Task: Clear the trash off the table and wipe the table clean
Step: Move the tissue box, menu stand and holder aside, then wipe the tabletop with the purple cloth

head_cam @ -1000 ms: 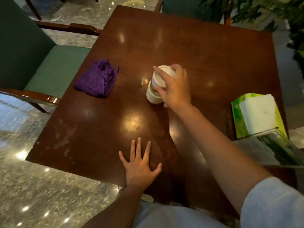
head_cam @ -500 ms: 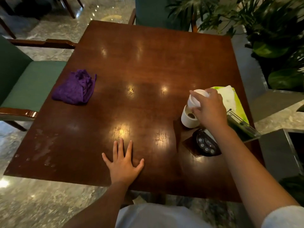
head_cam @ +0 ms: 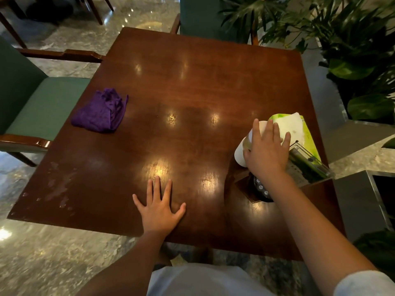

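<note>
- The glossy dark-brown wooden tabletop (head_cam: 192, 86) fills the middle of the view, with pale smudges near its near-left corner.
- The right hand (head_cam: 266, 153) lies over two stacked white paper cups (head_cam: 242, 152) tipped on their side at the right part of the tabletop; the thumb reaches over the upper cup and the fingers (head_cam: 275, 133) are stretched out and slightly spread across the stack. How tightly they hold cannot be told.
- The cups lie just beside a green and white soft tissue pack (head_cam: 296, 127), whose white tissue shows right past the fingertips.
- A clear plastic sign holder (head_cam: 307, 167) with green print stands just beside the pack, nearer the person, partly hidden by the right wrist.
- A round black device with small buttons (head_cam: 261, 189) sits on a dark square coaster under the right forearm.
- The left hand (head_cam: 159, 207) rests flat, palm down, near the front edge of the tabletop, its fingers straight and spread, holding nothing.
- A crumpled purple cloth (head_cam: 100, 111) lies at the left edge of the tabletop, well apart from both hands.
- A green cushioned chair with wooden arms (head_cam: 42, 103) stands at the left, and large green leafy plants (head_cam: 352, 50) stand at the right.
</note>
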Demonstrator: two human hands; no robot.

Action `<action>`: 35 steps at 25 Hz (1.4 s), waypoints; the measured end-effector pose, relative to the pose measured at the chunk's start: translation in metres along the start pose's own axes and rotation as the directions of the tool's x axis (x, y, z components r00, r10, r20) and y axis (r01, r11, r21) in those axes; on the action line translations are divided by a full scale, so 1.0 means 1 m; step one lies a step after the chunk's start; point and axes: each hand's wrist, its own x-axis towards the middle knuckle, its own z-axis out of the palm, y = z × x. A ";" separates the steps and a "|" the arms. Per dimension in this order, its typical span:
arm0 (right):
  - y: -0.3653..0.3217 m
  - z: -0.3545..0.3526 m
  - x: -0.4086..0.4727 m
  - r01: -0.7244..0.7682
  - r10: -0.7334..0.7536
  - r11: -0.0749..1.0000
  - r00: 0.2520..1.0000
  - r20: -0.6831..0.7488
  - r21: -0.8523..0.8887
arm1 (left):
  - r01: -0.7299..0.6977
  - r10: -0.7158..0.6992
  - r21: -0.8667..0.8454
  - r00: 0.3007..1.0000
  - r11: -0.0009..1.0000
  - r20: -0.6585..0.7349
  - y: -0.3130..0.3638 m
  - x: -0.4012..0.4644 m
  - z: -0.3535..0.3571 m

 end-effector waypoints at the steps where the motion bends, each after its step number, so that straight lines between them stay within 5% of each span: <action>1: -0.001 -0.002 -0.003 0.025 -0.025 0.999 1.000 -0.017 0.020 | -0.001 0.001 0.002 1.000 1.000 0.021 0.000 0.001 -0.001; 9: -0.050 -0.010 -0.029 0.323 -0.296 0.926 0.942 -0.160 0.193 | 0.021 -0.005 -0.050 0.955 0.999 0.297 0.005 0.011 -0.050; 16: -0.133 -0.012 -0.022 0.494 -0.534 0.797 0.845 0.021 0.347 | -0.004 0.036 -0.183 0.984 0.983 0.174 -0.025 0.054 -0.129; 27: -0.318 -0.013 0.059 0.477 -0.509 0.752 0.859 -0.059 0.455 | -0.200 0.198 -0.084 0.980 0.976 -0.031 -0.193 0.193 -0.180; 35: -0.432 0.025 0.117 0.353 -0.440 0.839 0.888 0.133 0.415 | -0.328 0.320 0.002 0.921 0.945 0.224 -0.249 0.302 -0.149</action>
